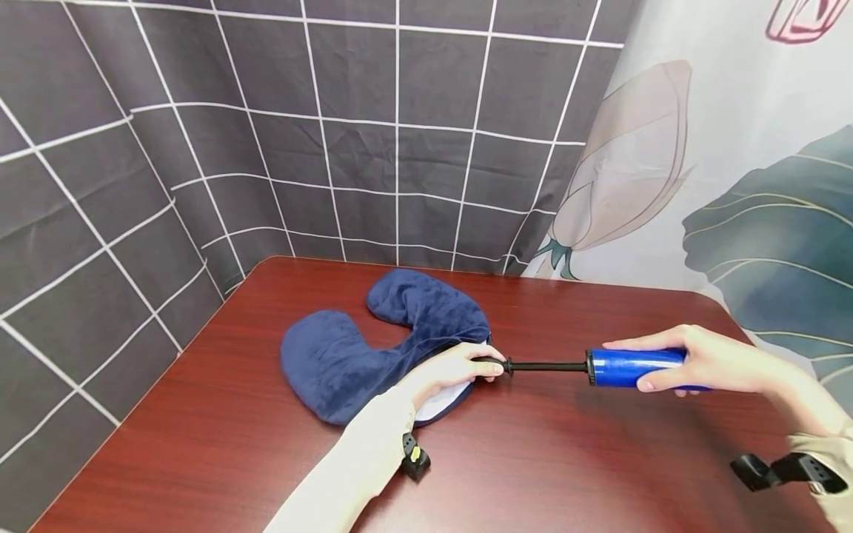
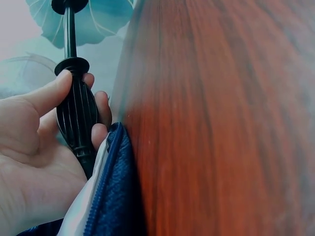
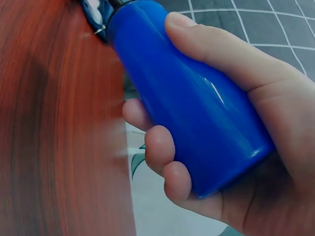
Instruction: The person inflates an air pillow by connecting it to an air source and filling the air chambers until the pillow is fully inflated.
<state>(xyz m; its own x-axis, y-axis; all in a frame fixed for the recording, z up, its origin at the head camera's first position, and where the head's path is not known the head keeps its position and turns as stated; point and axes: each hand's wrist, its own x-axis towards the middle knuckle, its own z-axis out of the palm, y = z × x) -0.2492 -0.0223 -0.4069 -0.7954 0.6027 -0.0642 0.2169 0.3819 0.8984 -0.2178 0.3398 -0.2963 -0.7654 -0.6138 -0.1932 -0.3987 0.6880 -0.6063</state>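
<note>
A hand pump with a blue barrel [image 1: 629, 368] lies level above the table, its black rod [image 1: 549, 366] drawn out to the left. My right hand [image 1: 723, 363] grips the barrel; in the right wrist view the thumb and fingers [image 3: 160, 147] wrap round it. With my left hand [image 1: 453, 366] I hold the ribbed black handle [image 2: 78, 113] at the rod's other end, thumb near its collar. Under and beside that hand lies a navy U-shaped neck pillow [image 1: 333, 363]. Its zipper [image 2: 101, 191] is undone along the near right edge, where white lining [image 1: 442, 403] shows.
The red-brown wooden table [image 1: 546, 466] has rounded far corners. A dark grid-patterned curtain [image 1: 353, 155] stands behind and on the left, and a pale curtain with flowers and leaves [image 1: 620, 163] hangs at the right. Each wrist wears a black camera mount [image 1: 415, 457].
</note>
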